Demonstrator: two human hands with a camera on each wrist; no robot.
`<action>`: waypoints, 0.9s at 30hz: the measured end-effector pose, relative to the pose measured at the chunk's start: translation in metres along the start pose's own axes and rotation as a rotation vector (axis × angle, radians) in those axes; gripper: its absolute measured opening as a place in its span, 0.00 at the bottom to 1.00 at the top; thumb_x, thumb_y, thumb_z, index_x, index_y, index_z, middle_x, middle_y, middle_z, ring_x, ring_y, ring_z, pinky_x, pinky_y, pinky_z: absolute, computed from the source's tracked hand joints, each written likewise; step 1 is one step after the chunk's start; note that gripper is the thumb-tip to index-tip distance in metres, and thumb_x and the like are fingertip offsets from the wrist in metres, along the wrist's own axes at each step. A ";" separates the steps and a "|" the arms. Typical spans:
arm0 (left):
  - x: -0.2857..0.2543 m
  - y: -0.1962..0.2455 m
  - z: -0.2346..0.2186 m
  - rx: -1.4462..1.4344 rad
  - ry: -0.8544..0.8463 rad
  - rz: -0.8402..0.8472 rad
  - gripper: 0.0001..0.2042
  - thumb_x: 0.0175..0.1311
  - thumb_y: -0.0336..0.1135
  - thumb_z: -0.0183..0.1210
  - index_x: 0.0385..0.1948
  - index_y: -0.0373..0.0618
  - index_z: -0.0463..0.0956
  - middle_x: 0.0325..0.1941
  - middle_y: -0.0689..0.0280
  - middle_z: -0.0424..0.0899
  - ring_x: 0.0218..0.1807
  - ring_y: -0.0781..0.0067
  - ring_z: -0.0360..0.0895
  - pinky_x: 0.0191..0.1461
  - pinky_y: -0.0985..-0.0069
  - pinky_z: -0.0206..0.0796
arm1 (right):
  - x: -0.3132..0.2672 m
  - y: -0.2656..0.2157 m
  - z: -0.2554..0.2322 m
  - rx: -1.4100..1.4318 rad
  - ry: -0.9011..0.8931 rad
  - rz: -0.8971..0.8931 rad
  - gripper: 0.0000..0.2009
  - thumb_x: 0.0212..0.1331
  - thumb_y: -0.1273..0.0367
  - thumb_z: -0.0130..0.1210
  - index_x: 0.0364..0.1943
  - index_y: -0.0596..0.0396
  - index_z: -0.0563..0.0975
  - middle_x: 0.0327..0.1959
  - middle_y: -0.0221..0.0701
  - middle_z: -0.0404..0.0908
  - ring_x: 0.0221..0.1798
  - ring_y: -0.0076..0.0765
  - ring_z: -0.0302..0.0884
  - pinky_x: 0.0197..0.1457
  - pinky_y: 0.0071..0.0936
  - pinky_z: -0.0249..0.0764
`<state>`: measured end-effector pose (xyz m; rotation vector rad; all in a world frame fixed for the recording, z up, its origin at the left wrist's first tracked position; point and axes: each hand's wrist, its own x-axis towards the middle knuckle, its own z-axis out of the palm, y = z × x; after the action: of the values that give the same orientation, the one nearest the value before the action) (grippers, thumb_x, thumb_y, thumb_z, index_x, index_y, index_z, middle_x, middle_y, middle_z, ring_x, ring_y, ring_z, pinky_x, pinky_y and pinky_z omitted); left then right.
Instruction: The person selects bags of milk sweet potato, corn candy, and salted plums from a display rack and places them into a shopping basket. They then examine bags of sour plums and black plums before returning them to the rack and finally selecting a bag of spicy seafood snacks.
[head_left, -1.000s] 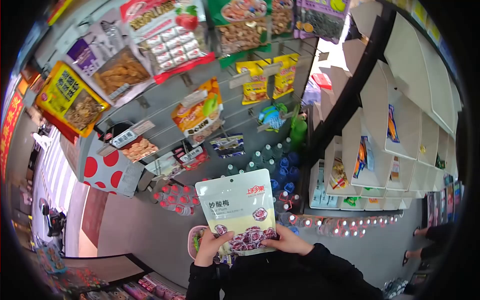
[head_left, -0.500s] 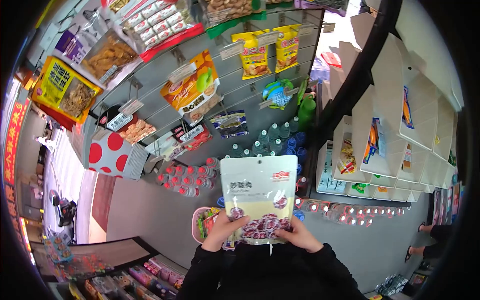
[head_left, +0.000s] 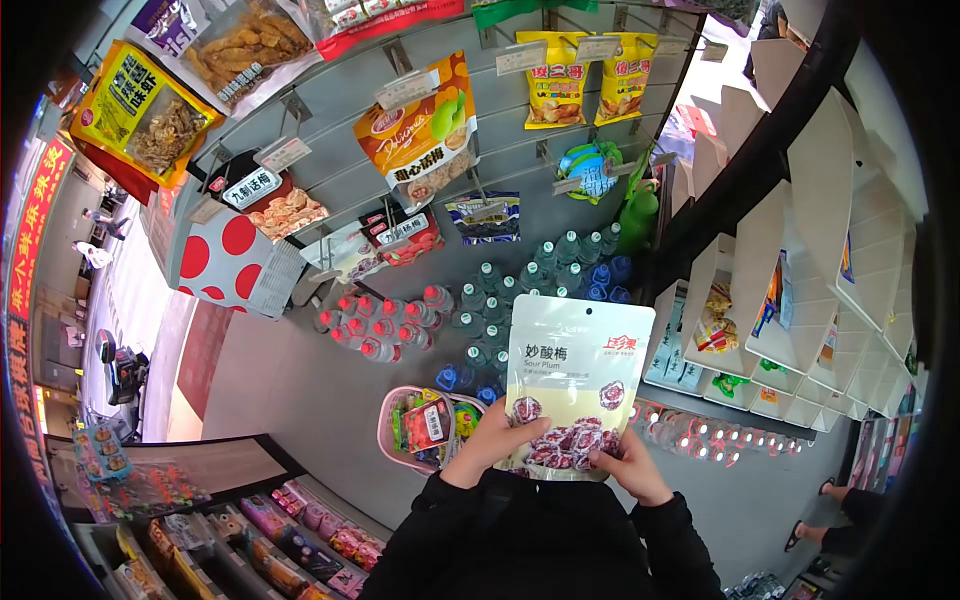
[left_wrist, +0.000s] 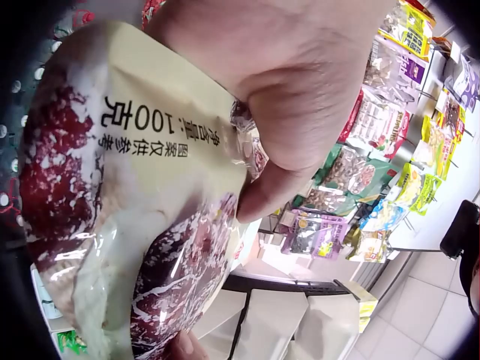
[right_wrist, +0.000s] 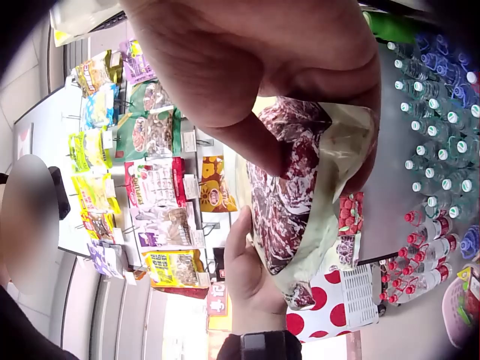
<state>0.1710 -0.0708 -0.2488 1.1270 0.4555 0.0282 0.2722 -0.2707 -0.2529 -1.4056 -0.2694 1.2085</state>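
Note:
A white and pale-yellow snack bag (head_left: 575, 340), labelled Sour Plum with pictures of dark red plums, is held upright in front of the body in the head view. My left hand (head_left: 492, 442) grips its lower left edge, thumb across the front. On the lower right edge my right hand (head_left: 637, 468) pinches the bag the same way. Close up in the left wrist view, the left thumb lies along the edge of the bag (left_wrist: 176, 150). In the right wrist view, the right thumb presses the plum picture on the bag (right_wrist: 281, 210). The bag hides the fingers behind it.
A pink basket (head_left: 388, 440) of snack packs stands on the floor, left of the hands. Ahead, snack bags hang on a slatted wall (head_left: 330, 110). Red-capped bottles (head_left: 380, 325) and green-capped bottles (head_left: 545, 265) stand below. Tiered shelves (head_left: 770, 230) rise at the right.
The bag and both hands have shifted right in the head view, both hands still gripping it. The view has turned, so more of the pink basket shows and the hanging snacks sit differently.

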 end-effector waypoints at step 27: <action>-0.053 0.026 -0.104 -0.152 0.338 -0.001 0.19 0.52 0.28 0.57 0.47 0.36 0.66 0.43 0.65 0.75 0.44 0.79 0.71 0.47 0.80 0.62 | 0.086 -0.015 0.100 -0.116 -0.175 -0.032 0.24 0.49 0.75 0.55 0.51 0.62 0.60 0.47 0.33 0.67 0.50 0.25 0.64 0.53 0.24 0.62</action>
<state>0.0900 0.0170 -0.2448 0.9740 0.7428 0.2519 0.2397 -0.1419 -0.2580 -1.3909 -0.4884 1.3082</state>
